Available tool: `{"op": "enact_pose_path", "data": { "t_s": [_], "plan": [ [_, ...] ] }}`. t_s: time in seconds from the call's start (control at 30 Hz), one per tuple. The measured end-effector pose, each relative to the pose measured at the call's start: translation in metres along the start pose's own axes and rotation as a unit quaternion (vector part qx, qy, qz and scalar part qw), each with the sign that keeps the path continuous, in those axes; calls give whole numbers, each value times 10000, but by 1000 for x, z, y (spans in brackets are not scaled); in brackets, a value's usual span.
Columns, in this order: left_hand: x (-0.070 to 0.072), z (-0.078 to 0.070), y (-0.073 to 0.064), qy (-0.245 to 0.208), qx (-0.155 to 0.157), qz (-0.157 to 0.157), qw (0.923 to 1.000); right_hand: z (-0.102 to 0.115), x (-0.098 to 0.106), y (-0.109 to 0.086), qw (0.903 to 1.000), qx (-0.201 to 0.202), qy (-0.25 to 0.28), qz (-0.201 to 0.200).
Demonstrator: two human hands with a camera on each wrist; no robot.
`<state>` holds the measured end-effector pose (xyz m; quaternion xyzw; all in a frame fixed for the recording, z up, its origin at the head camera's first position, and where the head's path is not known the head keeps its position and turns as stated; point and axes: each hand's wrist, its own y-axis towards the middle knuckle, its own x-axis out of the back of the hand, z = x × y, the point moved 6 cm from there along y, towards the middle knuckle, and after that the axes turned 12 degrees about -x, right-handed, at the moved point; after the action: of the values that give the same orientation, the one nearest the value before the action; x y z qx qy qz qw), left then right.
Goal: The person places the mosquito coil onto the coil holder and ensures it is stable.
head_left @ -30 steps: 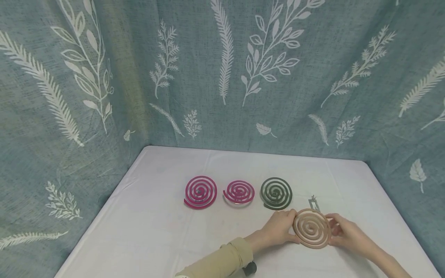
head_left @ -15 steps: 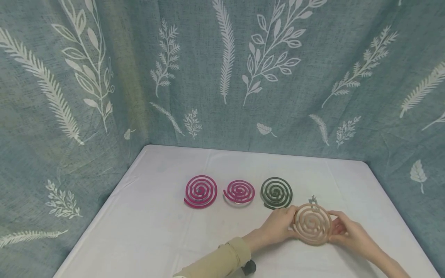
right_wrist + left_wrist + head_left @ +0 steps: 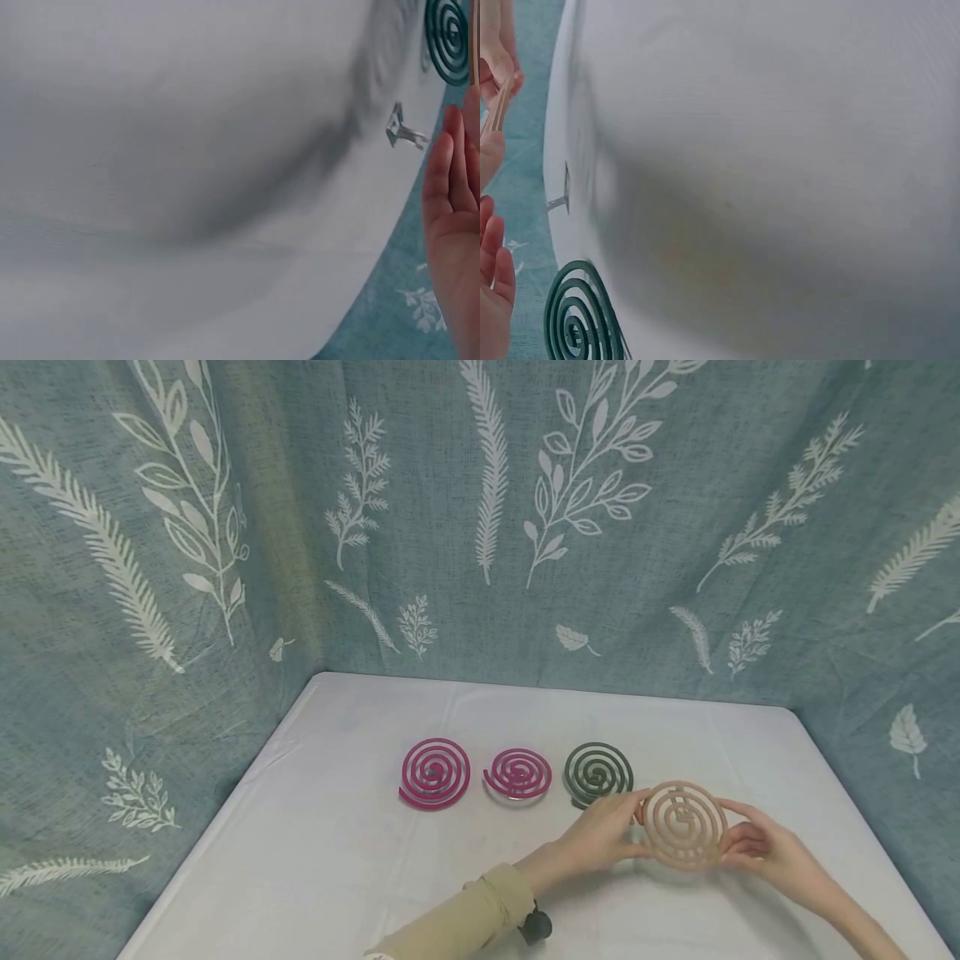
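Observation:
Between both hands is a tan mosquito coil (image 3: pixel 681 828), held up off the table with its flat face to the head camera. My left hand (image 3: pixel 596 835) pinches its left rim, and my right hand (image 3: pixel 772 856) pinches the right rim with thumb and fingers. Behind the coil, partly seen through its rings, a small metal coil stand (image 3: pixel 403 127) stands on the table, apart from the coil in the right wrist view. A dark green coil (image 3: pixel 597 774) sits just beyond my left hand, its lower edge near the fingers. The left wrist view shows the tan coil edge-on.
Two magenta coils, one at the left (image 3: pixel 435 774) and a tilted one (image 3: pixel 517 774), stand in a row with the green one. White cloth covers the table (image 3: pixel 360 860). A patterned blue-green curtain (image 3: pixel 450 635) closes off the back and sides.
Both hands have moved the tan coil away from the body and slightly right, from in front of the metal stand to where it overlaps it in view. The other coils stay put.

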<state>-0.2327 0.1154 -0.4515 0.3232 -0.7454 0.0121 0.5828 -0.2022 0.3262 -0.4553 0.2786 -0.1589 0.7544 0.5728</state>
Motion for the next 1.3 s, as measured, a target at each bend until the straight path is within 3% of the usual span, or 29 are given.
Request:
{"op": "enact_pose_path", "data": {
  "t_s": [0.13, 0.3, 0.57, 0.8, 1.0, 1.3],
  "plan": [
    [7, -4, 0, -16, -68, -196, 9998, 8, 5, 0, 9978, 6, 640, 180],
    [13, -8, -2, 62, -106, -668, 9977, 14, 12, 0, 9939, -383, 1034, 99],
    [24, -9, -1, -523, 12, -1121, 9923, 17, 15, 2, 9746, -450, 2189, 171],
    [30, -4, 1, -1361, 250, -1869, 9726, 24, 17, 6, 9468, -451, 3175, 268],
    [33, -5, 3, -1689, 249, -2423, 9550, 28, 17, 9, 9242, -372, 3788, 323],
    [30, -2, 9, -2011, 379, -2837, 9368, 27, 17, 13, 8965, -225, 4425, 43]
  ]
}}
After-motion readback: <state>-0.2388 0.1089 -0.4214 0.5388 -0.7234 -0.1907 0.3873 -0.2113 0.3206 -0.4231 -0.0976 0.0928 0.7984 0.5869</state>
